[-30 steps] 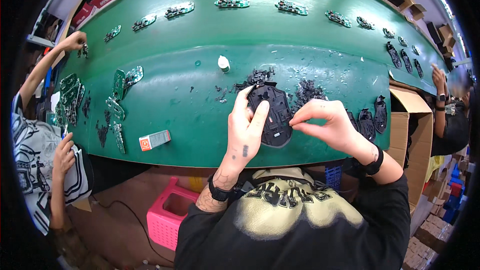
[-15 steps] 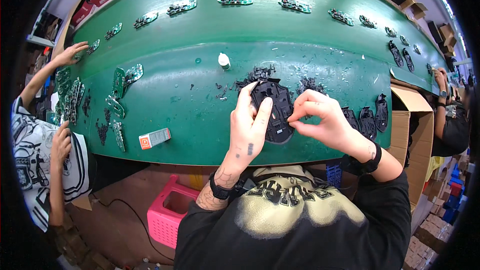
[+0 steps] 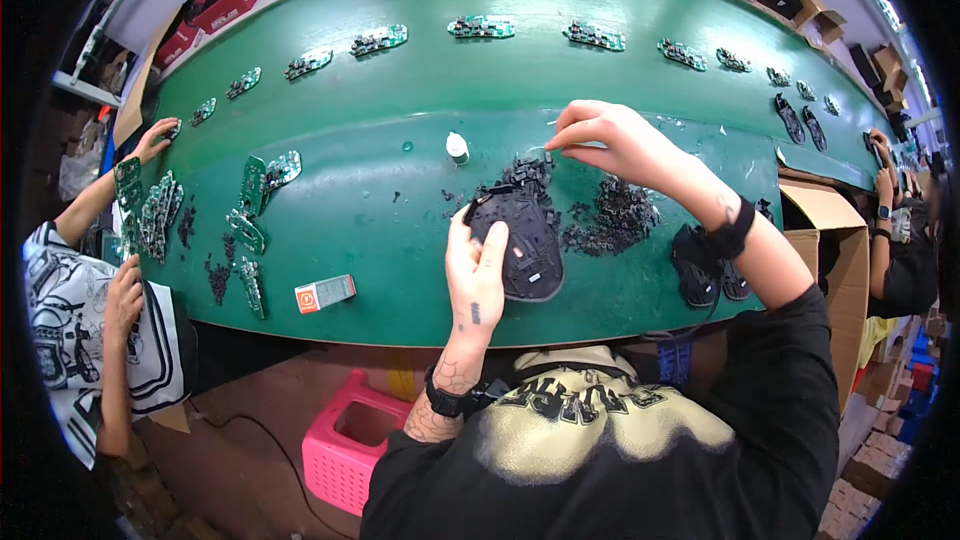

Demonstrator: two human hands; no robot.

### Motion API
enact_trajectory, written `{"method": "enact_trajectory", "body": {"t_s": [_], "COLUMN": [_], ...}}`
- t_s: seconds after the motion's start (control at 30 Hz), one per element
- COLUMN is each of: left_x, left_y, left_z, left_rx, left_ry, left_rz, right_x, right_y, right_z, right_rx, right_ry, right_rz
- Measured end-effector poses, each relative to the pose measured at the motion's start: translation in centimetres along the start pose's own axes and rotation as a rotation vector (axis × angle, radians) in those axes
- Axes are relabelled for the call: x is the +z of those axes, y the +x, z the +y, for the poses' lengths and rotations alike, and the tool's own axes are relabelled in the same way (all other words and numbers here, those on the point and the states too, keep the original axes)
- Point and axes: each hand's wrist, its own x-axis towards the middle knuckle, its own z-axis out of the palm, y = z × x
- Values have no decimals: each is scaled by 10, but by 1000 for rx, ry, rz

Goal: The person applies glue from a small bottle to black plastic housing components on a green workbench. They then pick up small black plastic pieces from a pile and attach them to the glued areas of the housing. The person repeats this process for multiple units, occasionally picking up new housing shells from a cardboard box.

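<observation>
Black mouse shell (image 3: pixel 527 245) under steadying left hand (image 3: pixel 476 265); right hand (image 3: pixel 607 141) pinched narrow beyond small black parts (image 3: pixel 607 217), white bottle (image 3: pixel 457 148) nearby.

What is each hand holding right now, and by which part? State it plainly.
The left hand steadies the black mouse shell, fingers on its left edge. The right hand pinches above the bench; whether anything is between its fingertips cannot be told.

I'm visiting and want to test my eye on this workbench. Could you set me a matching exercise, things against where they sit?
Things:
1. black shell
2. white cap
3. pink basket
4. orange-and-white box

Places:
A. under the bench, on the floor
B. near the bench's front edge, left of the left hand
C. under the left hand
D. mid-bench, left of the right hand

Pairs: 1-C, 2-D, 3-A, 4-B
</observation>
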Motion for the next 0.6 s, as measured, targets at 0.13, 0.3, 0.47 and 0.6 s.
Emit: {"method": "enact_trajectory", "body": {"t_s": [0.13,0.3,0.47,0.6], "left_x": [-15,-26,-25,-21], "left_y": [-3,-4,-1,3], "left_z": [6,9,6,5], "left_rx": [63,62,-5,-47], "left_ry": [-21,-8,-43,-27], "left_rz": [48,75,-25,-48], "right_x": [21,26,23,13], "right_y": [15,19,17,7], "right_z": [24,22,14,-26], "right_rx": [-137,-109,-100,252], "right_ry": [-19,-150,-292,407], "right_rz": [-108,-160,-153,-103]}}
